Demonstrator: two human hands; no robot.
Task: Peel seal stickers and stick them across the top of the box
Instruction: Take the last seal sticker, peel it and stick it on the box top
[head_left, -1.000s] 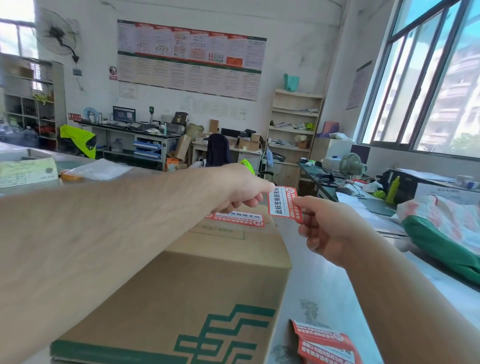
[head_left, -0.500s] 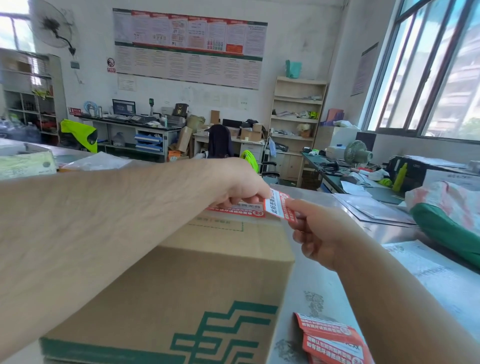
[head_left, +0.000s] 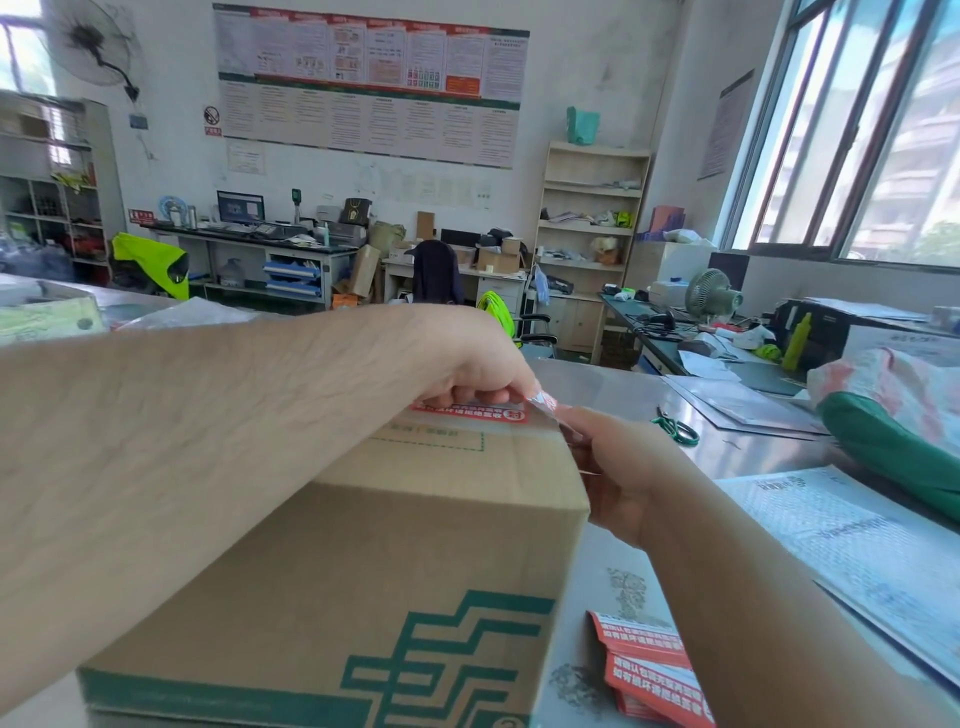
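While left hand (head_left: 467, 374) and right hand (head_left: 618, 478) pinch seal sticker (head_left: 544, 404) over box (head_left: 415, 545) top, print unreadable; green logo (head_left: 447, 654) on front.

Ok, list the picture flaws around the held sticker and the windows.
Head view: the sticker between left hand and right hand is smeared by motion blur, print unreadable. Head view: the windows are washed out by daylight, their frames leaning from wide-angle distortion. Head view: pale glare on the steel table beyond the box.
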